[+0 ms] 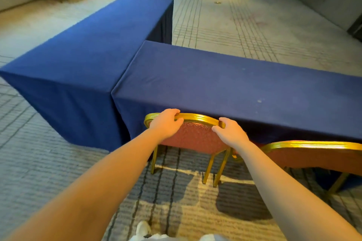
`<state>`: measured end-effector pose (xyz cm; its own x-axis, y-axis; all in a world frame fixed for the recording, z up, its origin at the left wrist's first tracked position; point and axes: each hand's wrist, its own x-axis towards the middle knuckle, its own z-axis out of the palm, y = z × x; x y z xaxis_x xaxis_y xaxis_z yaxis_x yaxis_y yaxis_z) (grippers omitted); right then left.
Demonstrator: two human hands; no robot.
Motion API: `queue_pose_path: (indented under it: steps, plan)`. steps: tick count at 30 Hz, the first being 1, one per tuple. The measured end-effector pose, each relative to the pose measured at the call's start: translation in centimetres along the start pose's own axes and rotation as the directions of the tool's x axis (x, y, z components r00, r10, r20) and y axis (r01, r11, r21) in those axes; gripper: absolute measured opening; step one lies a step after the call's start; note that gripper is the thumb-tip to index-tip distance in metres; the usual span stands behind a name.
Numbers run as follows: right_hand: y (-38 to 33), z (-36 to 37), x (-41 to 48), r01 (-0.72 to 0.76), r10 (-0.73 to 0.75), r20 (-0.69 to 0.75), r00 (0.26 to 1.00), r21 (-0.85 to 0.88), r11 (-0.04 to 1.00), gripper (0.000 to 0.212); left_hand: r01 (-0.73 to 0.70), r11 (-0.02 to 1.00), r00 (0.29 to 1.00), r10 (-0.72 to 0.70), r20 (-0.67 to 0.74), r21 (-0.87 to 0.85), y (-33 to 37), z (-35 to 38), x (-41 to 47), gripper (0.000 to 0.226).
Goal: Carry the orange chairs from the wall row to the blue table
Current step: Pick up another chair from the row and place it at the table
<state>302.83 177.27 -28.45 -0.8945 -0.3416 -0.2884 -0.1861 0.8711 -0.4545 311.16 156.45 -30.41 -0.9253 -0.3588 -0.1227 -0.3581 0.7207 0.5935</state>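
Chair (193, 137) at blue table (225, 84) | left hand (166, 123), right hand (229, 133) | fingers clenched over gold top rail

No legible text, label, brand, number or sign noted on any surface, including the blue cloth-covered table (235, 84) and items beside it

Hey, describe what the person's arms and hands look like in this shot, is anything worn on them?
Both forearms are bare all the way to the bottom edge of the frame; no sleeves show. The left hand and the right hand are bare too: no gloves, and no rings, watch or bracelet that can be seen. There are no visible markings on either arm.
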Motion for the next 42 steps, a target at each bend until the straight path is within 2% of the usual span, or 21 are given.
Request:
queue_pose_path:
  steps: [5, 9, 12, 17, 22, 28, 37, 42]
  plan:
    - [-1.2, -1.5, -1.9, 0.143, -0.145, 0.040, 0.989, 0.033, 0.989, 0.035, 0.086, 0.996, 0.995, -0.086, -0.039, -0.016, 1.2, -1.0, -3.2, 0.045]
    - [-2.8, -0.9, -2.7, 0.239, -0.245, 0.055, 0.968, 0.089, 0.967, 0.049, 0.167, 0.979, 0.975, -0.182, -0.129, -0.119, 1.0, -1.6, -6.8, 0.043]
    - [-5.0, 0.0, -3.7, 0.320, -0.332, 0.092, 0.939, 0.118, 0.940, 0.050, 0.219, 0.964, 0.944, -0.248, -0.217, -0.150, 0.1, -2.8, -10.0, 0.039]
    - [-11.1, 1.5, -6.1, 0.415, -0.440, 0.131, 0.888, 0.182, 0.892, 0.050, 0.309, 0.901, 0.847, -0.406, -0.343, -0.304, -3.5, -7.3, -14.7, 0.036]
    - [-18.9, 3.2, -7.9, 0.509, -0.552, 0.137, 0.822, 0.257, 0.822, 0.052, 0.310, 0.855, 0.747, -0.489, -0.450, -0.415, -8.1, -13.2, -18.5, 0.036]
    - [-31.8, 6.9, -9.6, 0.560, -0.614, 0.083, 0.785, 0.328, 0.761, 0.054, 0.264, 0.852, 0.672, -0.498, -0.548, -0.451, -15.6, -22.8, -21.6, 0.035]
    - [-50.0, 12.8, -12.4, 0.597, -0.643, -0.024, 0.765, 0.401, 0.695, 0.053, 0.186, 0.886, 0.676, -0.429, -0.599, -0.425, -27.2, -38.1, -23.2, 0.037]
    - [-58.0, 15.1, -12.2, 0.616, -0.651, -0.037, 0.758, 0.368, 0.696, 0.055, 0.126, 0.877, 0.682, -0.416, -0.601, -0.464, -32.7, -44.4, -23.0, 0.035]
